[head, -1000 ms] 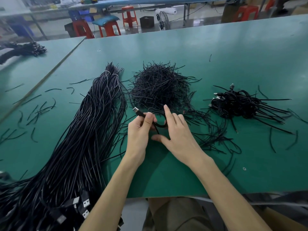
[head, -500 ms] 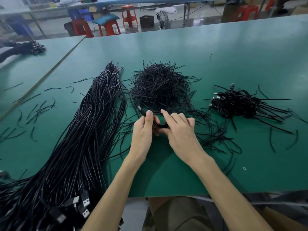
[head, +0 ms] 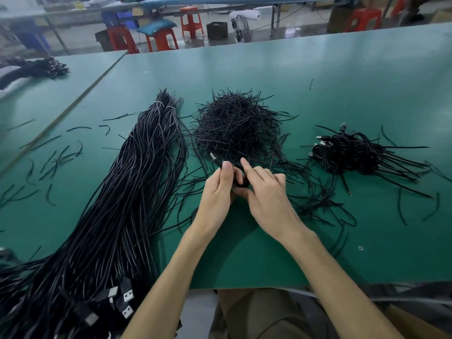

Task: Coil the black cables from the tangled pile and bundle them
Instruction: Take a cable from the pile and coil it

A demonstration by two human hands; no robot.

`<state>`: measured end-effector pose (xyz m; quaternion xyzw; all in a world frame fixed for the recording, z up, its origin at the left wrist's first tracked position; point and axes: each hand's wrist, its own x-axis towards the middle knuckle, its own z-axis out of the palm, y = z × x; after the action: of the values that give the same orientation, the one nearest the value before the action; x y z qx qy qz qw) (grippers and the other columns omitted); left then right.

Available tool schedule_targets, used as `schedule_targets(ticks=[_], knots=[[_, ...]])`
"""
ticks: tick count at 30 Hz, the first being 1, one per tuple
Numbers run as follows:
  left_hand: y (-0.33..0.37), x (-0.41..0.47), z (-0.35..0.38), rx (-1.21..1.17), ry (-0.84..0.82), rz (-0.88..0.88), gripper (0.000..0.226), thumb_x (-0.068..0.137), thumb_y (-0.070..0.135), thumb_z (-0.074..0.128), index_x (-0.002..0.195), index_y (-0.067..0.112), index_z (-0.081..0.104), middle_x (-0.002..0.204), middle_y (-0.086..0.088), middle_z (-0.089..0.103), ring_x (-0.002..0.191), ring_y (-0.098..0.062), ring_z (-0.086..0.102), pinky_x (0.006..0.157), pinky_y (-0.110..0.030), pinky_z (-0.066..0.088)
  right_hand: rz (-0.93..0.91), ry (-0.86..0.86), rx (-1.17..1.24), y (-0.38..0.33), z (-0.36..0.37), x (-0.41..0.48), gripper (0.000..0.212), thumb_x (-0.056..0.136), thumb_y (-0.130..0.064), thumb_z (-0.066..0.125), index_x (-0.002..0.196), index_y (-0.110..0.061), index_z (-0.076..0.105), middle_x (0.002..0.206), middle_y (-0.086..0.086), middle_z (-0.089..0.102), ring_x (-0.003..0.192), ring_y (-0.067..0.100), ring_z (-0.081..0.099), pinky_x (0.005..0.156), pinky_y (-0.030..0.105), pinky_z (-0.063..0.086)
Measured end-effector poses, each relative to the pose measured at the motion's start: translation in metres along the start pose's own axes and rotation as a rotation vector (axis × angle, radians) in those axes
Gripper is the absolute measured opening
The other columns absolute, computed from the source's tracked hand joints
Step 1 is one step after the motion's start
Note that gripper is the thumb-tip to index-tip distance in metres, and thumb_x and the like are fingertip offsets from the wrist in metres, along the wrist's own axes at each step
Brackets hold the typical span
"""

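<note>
Green table (head: 318,69) — cable (head: 215,159) in left hand (head: 217,189)

Green table (head: 318,77), orange stools (head: 161,37) behind

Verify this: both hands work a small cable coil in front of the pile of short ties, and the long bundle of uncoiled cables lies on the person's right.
Wrong side. The head view shows the long bundle of uncoiled cables on the person's left. The rest holds: left hand and right hand work the small cable coil in front of the pile of short ties.
</note>
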<state>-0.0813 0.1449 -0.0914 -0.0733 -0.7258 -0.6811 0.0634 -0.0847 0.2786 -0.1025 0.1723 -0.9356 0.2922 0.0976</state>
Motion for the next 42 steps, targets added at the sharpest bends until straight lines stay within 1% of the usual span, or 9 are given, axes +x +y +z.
schedule_targets(ticks=[12, 18, 24, 26, 28, 30, 33, 38, 42], knots=[[0.003, -0.002, -0.003, -0.064, 0.042, 0.028, 0.048, 0.106, 0.045, 0.037, 0.082, 0.013, 0.062, 0.084, -0.006, 0.067, 0.07, -0.017, 0.057, 0.057, -0.027, 0.047, -0.064, 0.068, 0.177, -0.002, -0.002, -0.001, 0.057, 0.104, -0.031, 0.052, 0.155, -0.01, 0.037, 0.134, -0.006, 0.06, 0.12, 0.012, 0.05, 0.102, 0.028, 0.027], [0.001, -0.004, -0.002, -0.033, -0.057, 0.004, 0.046, 0.107, 0.046, 0.038, 0.079, 0.017, 0.06, 0.071, 0.003, 0.06, 0.064, -0.013, 0.054, 0.059, -0.027, 0.044, -0.042, 0.04, 0.229, 0.004, 0.0, 0.0, 0.056, 0.103, -0.012, 0.053, 0.156, -0.018, 0.037, 0.115, -0.014, 0.05, 0.105, 0.008, 0.05, 0.103, 0.024, 0.028], [-0.001, -0.003, 0.0, 0.012, -0.056, -0.009, 0.047, 0.109, 0.044, 0.035, 0.088, 0.018, 0.067, 0.09, -0.002, 0.072, 0.073, -0.009, 0.06, 0.061, -0.02, 0.044, 0.052, 0.183, 0.232, 0.001, -0.003, -0.001, 0.048, 0.097, -0.018, 0.062, 0.144, -0.011, 0.051, 0.125, -0.003, 0.058, 0.095, -0.002, 0.034, 0.098, 0.033, 0.038], [-0.004, -0.002, 0.0, 0.051, 0.0, 0.002, 0.04, 0.111, 0.036, 0.037, 0.095, 0.016, 0.068, 0.1, -0.007, 0.072, 0.078, -0.006, 0.061, 0.07, -0.019, 0.046, 0.034, 0.198, 0.166, -0.002, -0.004, -0.002, 0.046, 0.097, -0.019, 0.064, 0.141, -0.009, 0.052, 0.122, 0.0, 0.06, 0.093, 0.002, 0.04, 0.097, 0.034, 0.039], [-0.007, 0.0, -0.001, 0.092, 0.077, -0.045, 0.031, 0.11, 0.035, 0.038, 0.098, 0.02, 0.063, 0.109, -0.022, 0.062, 0.086, -0.014, 0.057, 0.079, -0.029, 0.047, 0.01, 0.184, 0.079, -0.005, -0.003, -0.002, 0.046, 0.097, -0.02, 0.065, 0.139, -0.006, 0.053, 0.115, 0.002, 0.06, 0.098, 0.015, 0.055, 0.095, 0.037, 0.04], [-0.008, 0.002, -0.002, 0.119, 0.121, -0.107, 0.03, 0.109, 0.038, 0.04, 0.105, 0.015, 0.058, 0.104, -0.024, 0.057, 0.086, -0.021, 0.053, 0.079, -0.034, 0.046, -0.005, 0.157, -0.01, -0.006, -0.002, -0.002, 0.046, 0.097, -0.02, 0.065, 0.138, -0.003, 0.054, 0.114, 0.006, 0.062, 0.102, 0.024, 0.061, 0.095, 0.04, 0.043], [-0.007, 0.003, -0.001, 0.123, 0.163, -0.139, 0.028, 0.108, 0.039, 0.047, 0.112, 0.012, 0.055, 0.095, -0.006, 0.058, 0.077, -0.013, 0.055, 0.071, -0.026, 0.045, -0.031, 0.135, -0.068, -0.007, -0.002, -0.003, 0.04, 0.099, -0.014, 0.062, 0.136, -0.001, 0.057, 0.115, 0.01, 0.065, 0.105, 0.029, 0.062, 0.094, 0.042, 0.046], [-0.002, 0.005, -0.004, 0.142, 0.239, -0.123, 0.007, 0.104, 0.023, 0.056, 0.104, 0.016, 0.06, 0.091, -0.009, 0.07, 0.065, -0.024, 0.065, 0.059, -0.027, 0.052, -0.051, 0.134, -0.09, -0.008, 0.0, -0.002, 0.032, 0.095, 0.002, 0.063, 0.128, -0.001, 0.064, 0.109, 0.011, 0.065, 0.101, 0.03, 0.061, 0.092, 0.044, 0.051], [0.008, 0.014, -0.021, 0.273, 0.079, -0.16, 0.014, 0.099, 0.017, 0.064, 0.093, 0.005, 0.066, 0.071, -0.005, 0.076, 0.059, -0.021, 0.073, 0.056, -0.026, 0.055, -0.067, 0.145, -0.22, -0.007, -0.001, -0.002, 0.033, 0.087, 0.011, 0.063, 0.115, -0.005, 0.07, 0.098, 0.008, 0.061, 0.089, 0.029, 0.055, 0.083, 0.042, 0.048]])
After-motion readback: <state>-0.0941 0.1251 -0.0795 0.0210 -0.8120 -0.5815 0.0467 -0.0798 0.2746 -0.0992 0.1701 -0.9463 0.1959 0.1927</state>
